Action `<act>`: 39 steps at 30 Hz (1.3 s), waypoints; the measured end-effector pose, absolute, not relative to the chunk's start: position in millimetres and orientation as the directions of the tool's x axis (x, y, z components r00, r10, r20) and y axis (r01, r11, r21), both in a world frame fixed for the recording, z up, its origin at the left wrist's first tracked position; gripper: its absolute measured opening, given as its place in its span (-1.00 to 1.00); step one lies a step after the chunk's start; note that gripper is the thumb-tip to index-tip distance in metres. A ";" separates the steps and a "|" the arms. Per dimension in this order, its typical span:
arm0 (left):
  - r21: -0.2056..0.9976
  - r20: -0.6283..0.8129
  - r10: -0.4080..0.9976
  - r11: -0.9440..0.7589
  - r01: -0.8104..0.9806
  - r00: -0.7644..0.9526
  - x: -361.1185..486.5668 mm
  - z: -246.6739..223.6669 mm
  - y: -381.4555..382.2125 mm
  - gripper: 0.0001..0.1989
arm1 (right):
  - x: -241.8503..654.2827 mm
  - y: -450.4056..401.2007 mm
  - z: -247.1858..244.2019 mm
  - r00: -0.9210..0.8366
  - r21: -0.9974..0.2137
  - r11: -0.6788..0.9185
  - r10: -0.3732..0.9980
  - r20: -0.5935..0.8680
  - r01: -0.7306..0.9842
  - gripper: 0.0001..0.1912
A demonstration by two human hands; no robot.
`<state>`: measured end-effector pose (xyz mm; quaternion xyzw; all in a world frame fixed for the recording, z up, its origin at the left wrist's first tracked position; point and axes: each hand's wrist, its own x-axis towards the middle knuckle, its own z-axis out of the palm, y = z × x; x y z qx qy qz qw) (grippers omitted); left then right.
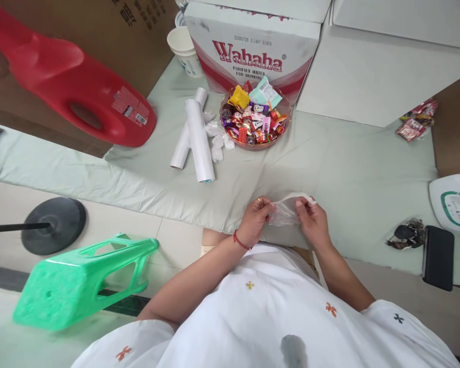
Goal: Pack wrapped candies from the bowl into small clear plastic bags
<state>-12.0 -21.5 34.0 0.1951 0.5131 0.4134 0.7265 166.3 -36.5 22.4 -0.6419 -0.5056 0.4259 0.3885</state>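
Note:
A thin, clear plastic bag (284,213) is stretched between my two hands at the front edge of the cloth-covered table. My left hand (256,219), with a red string at the wrist, pinches one side of it. On the opposite side, my right hand (313,220) grips the bag's edge between thumb and fingers. Beyond my hands stands a glass bowl (260,146) heaped with wrapped candies (255,120). Left of the bowl lie crumpled clear plastic pieces (217,143) and two white rolls (200,143), one crossing over the other.
A Wahaha carton (249,56) stands behind the bowl, with white paper cups (186,51) beside it. A red jug (88,97) is at left. Keys (406,235), a black phone (438,258) and a white bottle (456,202) lie at right. A green stool (80,281) is on the left.

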 end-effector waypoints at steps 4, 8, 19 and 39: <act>0.803 -0.498 0.860 0.506 -0.315 0.112 -8.0 32.7 -26.3 -0.66 | 166.0 -36.8 30.4 -0.034 -0.926 -0.094 0.993 -0.114 0.365 -0.55; 0.899 -0.371 0.908 0.404 -0.170 0.194 -6.5 31.9 -33.5 -0.68 | 164.0 -30.5 33.1 -0.051 -0.923 -0.079 0.993 -0.106 0.376 -0.73; 0.933 -0.359 0.931 0.357 0.050 0.064 -18.4 30.0 -40.8 -0.60 | 171.9 -24.5 34.4 0.057 -0.917 -0.240 0.971 -0.234 0.318 -0.72; 0.909 -0.410 0.912 0.409 -0.084 0.001 1.9 27.2 -19.5 -0.72 | 169.6 -31.9 39.4 -0.145 -0.939 -0.220 0.953 -0.265 0.264 -0.53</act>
